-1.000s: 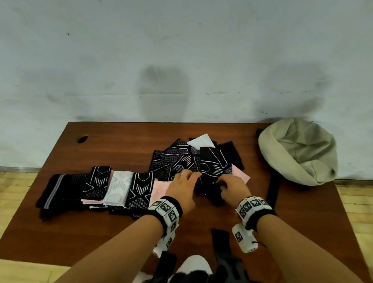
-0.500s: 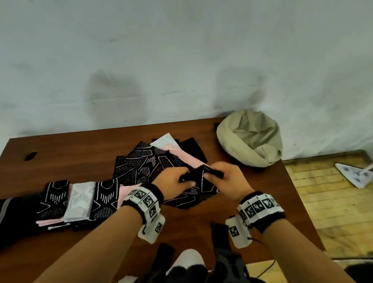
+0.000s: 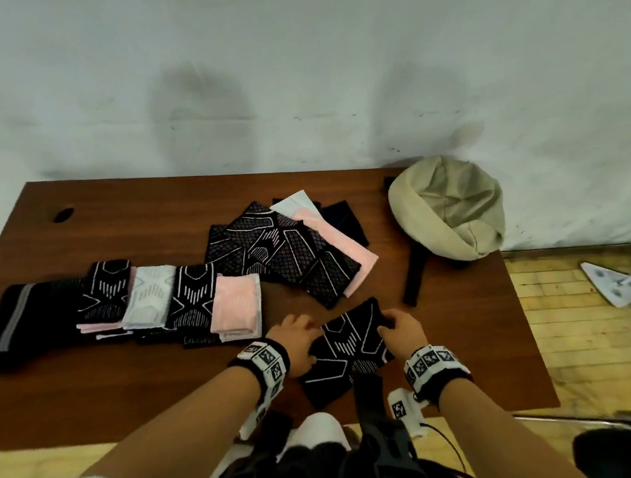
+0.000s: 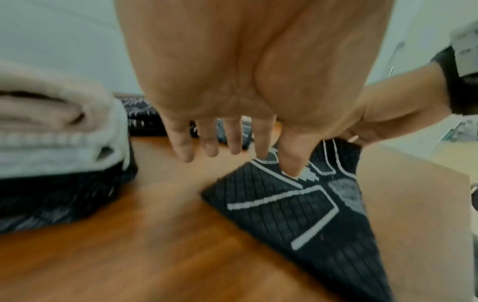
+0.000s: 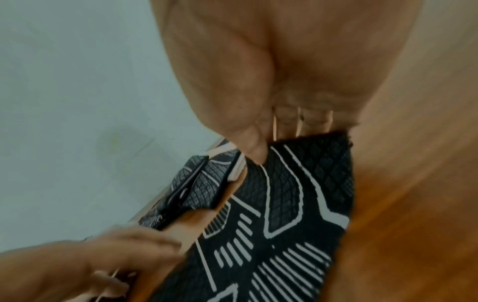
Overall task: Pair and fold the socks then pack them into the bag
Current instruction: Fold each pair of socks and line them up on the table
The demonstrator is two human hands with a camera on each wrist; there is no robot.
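At the left of the tabletop (image 3: pixel 135 379) lies a row of folded sock pairs (image 3: pixel 150 304), black, white and pink, overlapping one another. Beside the row's right end, the left hand (image 3: pixel 295 343) rests its straight, slightly spread fingers on the left edge of a black patterned sock (image 3: pixel 350 351); the left wrist view shows the thumb laid flat on the fabric, nothing curled round it. The sock lies flat near the front edge, its long axis running from near-left to far-right — so its far cuff end points toward the bag. The right hand (image 3: pixel 402 332) pinches that far-right end, thumb on top and fingers tucked beneath, as the right wrist view shows. Behind the hands sits the unsorted sock pile (image 3: pixel 288 249). Farthest right, at the back corner, is the beige bag (image 3: pixel 449 206), well apart from the sock. The right hand is nearer the bag, and a fold would likely bring the pinched end back along the sock's long axis toward the left hand.
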